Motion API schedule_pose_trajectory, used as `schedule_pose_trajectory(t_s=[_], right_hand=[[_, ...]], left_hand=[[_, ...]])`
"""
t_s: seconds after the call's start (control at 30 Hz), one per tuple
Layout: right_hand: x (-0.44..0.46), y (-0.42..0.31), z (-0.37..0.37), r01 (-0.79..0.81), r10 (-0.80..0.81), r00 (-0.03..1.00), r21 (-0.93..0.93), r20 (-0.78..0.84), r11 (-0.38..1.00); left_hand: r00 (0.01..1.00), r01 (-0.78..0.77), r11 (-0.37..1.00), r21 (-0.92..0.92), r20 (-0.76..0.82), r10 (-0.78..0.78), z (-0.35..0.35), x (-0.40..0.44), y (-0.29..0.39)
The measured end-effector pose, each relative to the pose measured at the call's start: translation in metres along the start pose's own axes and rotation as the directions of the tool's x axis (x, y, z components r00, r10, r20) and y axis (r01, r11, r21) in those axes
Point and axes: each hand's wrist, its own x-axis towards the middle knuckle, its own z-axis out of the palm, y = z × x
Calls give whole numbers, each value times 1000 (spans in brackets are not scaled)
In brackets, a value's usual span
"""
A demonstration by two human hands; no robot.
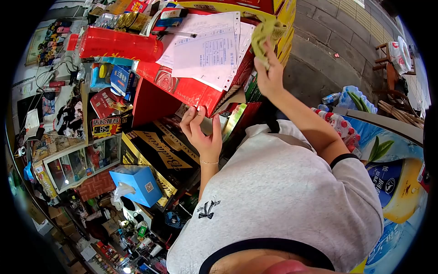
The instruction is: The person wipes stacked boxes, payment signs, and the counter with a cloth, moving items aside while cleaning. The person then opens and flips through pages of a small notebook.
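Observation:
My right hand (272, 77) is closed around a yellow-green cloth (265, 35), bunched at the right edge of a red carton (182, 88). My left hand (203, 137) has its fingertips on the near lower edge of that carton, with the thumb to the right of the fingers. Sheets of printed paper (207, 50) lie on top of the carton, and a pen (175, 34) rests across their far left part. Left of the papers is a red bottle (116, 44) lying on its side.
Below the red carton stands a black and gold Budweiser box (166, 153), with a blue tissue box (137, 185) nearby. A glass-fronted case (86, 162) is at the left. Wrapped packs of red-capped bottles (335, 123) stand at the right by the paved ground (328, 50).

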Motion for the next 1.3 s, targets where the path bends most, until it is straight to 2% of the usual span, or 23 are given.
schedule_pose_trajectory(t_s=[0.03, 0.07, 0.1, 0.17, 0.23, 0.3, 0.37, 0.43, 0.47, 0.5, 0.6, 0.67, 0.7, 0.77, 0.83, 0.87, 1.03, 1.1, 1.13, 1.2, 1.23, 1.27, 1.3], right_hand=[[-8, -1, -1, 77, -71, 994, -80, 81, 994], [-10, 0, 0, 16, -11, 996, -60, 88, 998], [-44, 14, -2, 167, -138, 962, -108, 238, 980], [-61, 17, -7, 117, -66, 940, -132, 336, 984], [-63, 20, -16, 0, 45, 929, -124, 367, 992], [-56, 15, -18, 151, -89, 935, -159, 343, 976], [-56, 18, -18, 158, -85, 940, -201, 331, 967], [-42, 3, -15, -246, 253, 961, -68, 112, 967], [-45, 20, -12, 4, 6, 999, -208, 49, 978], [-28, 3, -19, -317, 318, 948, -44, 14, 947], [-24, 4, -18, -309, 309, 951, 37, -14, 950], [-25, -8, -14, -523, 523, 852, 33, 20, 852], [-52, 1, -4, -447, 447, 893, -10, 54, 894], [-78, -17, -6, -398, 387, 878, -18, 283, 917], [-76, -24, -5, -448, 420, 866, 46, 271, 893], [-75, -32, -14, -336, 336, 873, -62, 353, 940], [-82, -44, -18, -320, 290, 839, -14, 460, 947], [-74, -54, -23, -557, 508, 687, -72, 519, 827], [-76, -55, -25, -557, 508, 686, -72, 521, 827], [-81, -53, -28, -630, 558, 599, -91, 574, 771], [-84, -51, -26, -629, 556, 597, -92, 578, 772], [-86, -47, -25, -341, 263, 729, 2, 632, 940], [-87, -45, -24, -20, -60, 763, 116, 644, 993]], left_hand=[[1000, 0, 1000, -5, -8, 0, 1, 0, -1], [1000, -3, 1000, -8, -17, 3, 1, 0, -2], [1000, 3, 1000, -6, -9, -3, 0, -1, -2], [1000, 0, 1000, 2, 4, 0, 0, 0, -3], [1000, 0, 1000, 18, 12, 0, -2, 1, 2], [1000, -3, 1000, 26, 12, 2, 0, 3, 5], [999, -24, 999, 46, -32, 26, 3, 6, 4], [999, 9, 999, 51, -33, -7, 5, 7, 7], [999, 19, 999, 37, -40, -17, 7, 10, 8], [998, 38, 999, 33, -42, -37, 5, 8, 9], [997, 49, 999, 18, -60, -48, 7, 11, 13], [996, 56, 998, 19, -64, -55, 9, 11, 14], [995, 64, 998, 9, -79, -63, 9, 10, 14], [993, 69, 998, -3, -94, -68, 10, 10, 14], [992, 67, 998, 9, -104, -66, 10, 10, 15], [993, 71, 997, 6, -96, -70, 9, 8, 15], [993, 59, 998, -2, -106, -59, 10, 10, 15], [992, 66, 998, -3, -104, -66, 10, 10, 15], [992, 73, 997, -1, -103, -72, 10, 10, 15], [992, 70, 998, 3, -101, -69, 9, 9, 13], [993, 65, 998, 3, -100, -64, 10, 8, 13], [993, 41, 999, 9, -111, -40, 10, 9, 14], [993, 41, 999, 9, -111, -40, 9, 8, 12]])
